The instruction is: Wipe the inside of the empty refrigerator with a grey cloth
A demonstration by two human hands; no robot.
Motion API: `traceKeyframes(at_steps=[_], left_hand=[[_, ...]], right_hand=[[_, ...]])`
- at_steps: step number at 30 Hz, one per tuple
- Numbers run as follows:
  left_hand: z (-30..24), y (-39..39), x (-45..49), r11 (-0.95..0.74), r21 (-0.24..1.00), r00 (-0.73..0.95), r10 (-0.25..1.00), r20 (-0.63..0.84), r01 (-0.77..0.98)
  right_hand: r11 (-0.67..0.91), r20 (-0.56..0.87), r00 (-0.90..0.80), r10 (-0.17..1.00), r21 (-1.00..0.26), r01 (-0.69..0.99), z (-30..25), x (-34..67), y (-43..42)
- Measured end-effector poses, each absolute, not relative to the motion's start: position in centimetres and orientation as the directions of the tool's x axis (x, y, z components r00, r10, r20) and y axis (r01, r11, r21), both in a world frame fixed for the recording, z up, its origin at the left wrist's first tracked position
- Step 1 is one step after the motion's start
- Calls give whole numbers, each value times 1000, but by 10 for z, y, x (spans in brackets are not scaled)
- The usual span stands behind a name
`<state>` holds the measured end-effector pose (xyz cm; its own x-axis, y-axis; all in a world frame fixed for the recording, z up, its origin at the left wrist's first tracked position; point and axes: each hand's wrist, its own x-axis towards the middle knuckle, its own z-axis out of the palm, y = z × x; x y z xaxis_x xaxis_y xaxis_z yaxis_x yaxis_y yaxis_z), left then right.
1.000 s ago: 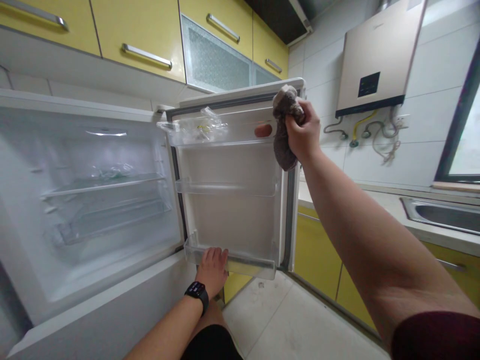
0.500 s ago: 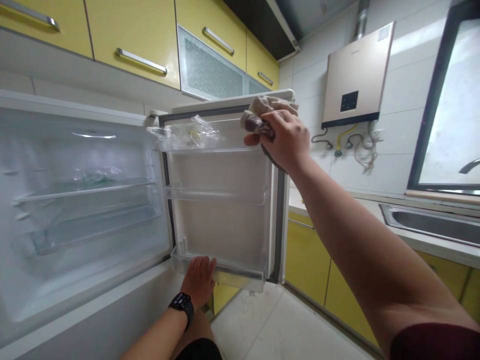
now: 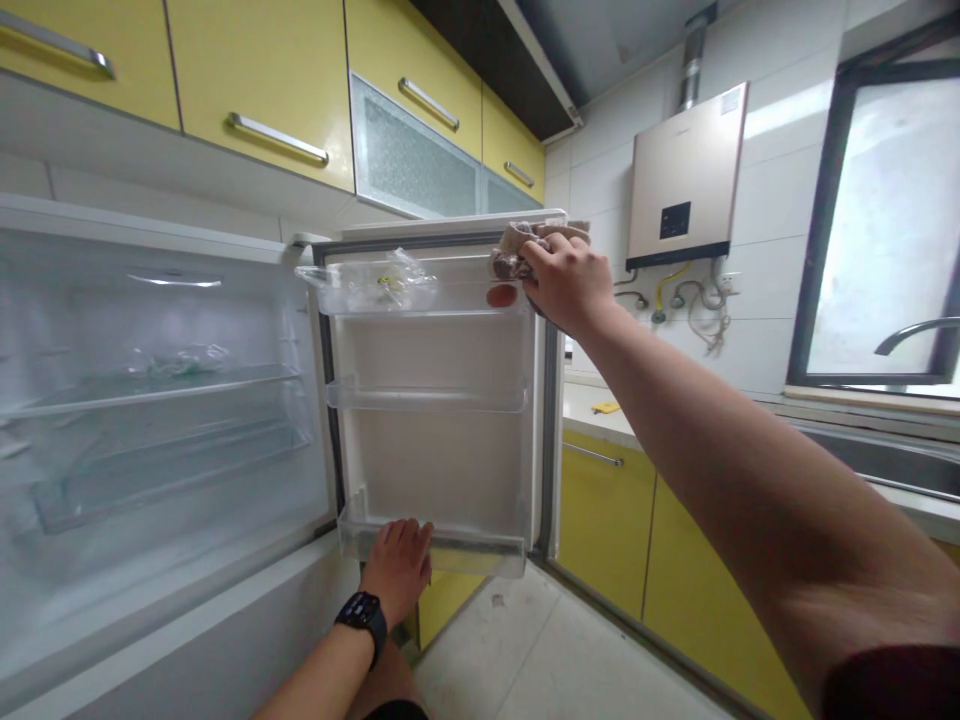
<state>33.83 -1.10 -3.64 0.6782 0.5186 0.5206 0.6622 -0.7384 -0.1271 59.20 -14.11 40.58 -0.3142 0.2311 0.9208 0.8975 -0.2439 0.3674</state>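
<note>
A crumpled brown-and-beige cloth (image 3: 517, 248) is bunched in my right hand (image 3: 571, 275), pressed against the top outer corner of the open fridge door (image 3: 442, 345). My thumb reaches inward over the end of the top door shelf. Low on the door, my left hand (image 3: 399, 562), below a black watch (image 3: 363, 622) on the wrist, has its fingers bent over the rim of the clear bottom door bin (image 3: 480, 556). A clear plastic bag (image 3: 401, 285) lies in the top door shelf (image 3: 457, 290).
At left the fridge compartment (image 3: 150, 560) stands open, with a plastic bag (image 3: 180, 362) on its glass shelf (image 3: 150, 392). Yellow cabinets (image 3: 600, 520), a countertop (image 3: 592, 415) and a sink (image 3: 892, 465) lie right of the door. A water heater (image 3: 686, 175) hangs behind.
The camera view has shifted slightly, tilting up and to the right. My right hand and the cloth stay at the door's top corner; my left hand stays on the bottom bin.
</note>
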Motion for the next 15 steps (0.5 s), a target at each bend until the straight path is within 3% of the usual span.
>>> traceKeyframes(at_steps=[4, 7, 9, 11, 15], left_hand=[[-29, -17, 343, -717, -119, 660, 547, 515, 687], [-23, -19, 343, -715, -127, 669, 555, 495, 687], [-20, -20, 343, -710, -137, 670, 558, 490, 691], [-18, -20, 343, -705, -142, 666, 557, 496, 695], [-16, -22, 342, -712, -130, 665, 551, 504, 689]], right_hand=[[-284, 893, -327, 309, 415, 864, 399, 597, -150], [-211, 804, -438, 402, 547, 810, 392, 601, -160], [-139, 769, -465, 438, 569, 811, 383, 606, -165], [-72, 803, -410, 432, 484, 872, 368, 611, -166], [78, 862, -187, 472, 171, 982, 327, 615, -164]])
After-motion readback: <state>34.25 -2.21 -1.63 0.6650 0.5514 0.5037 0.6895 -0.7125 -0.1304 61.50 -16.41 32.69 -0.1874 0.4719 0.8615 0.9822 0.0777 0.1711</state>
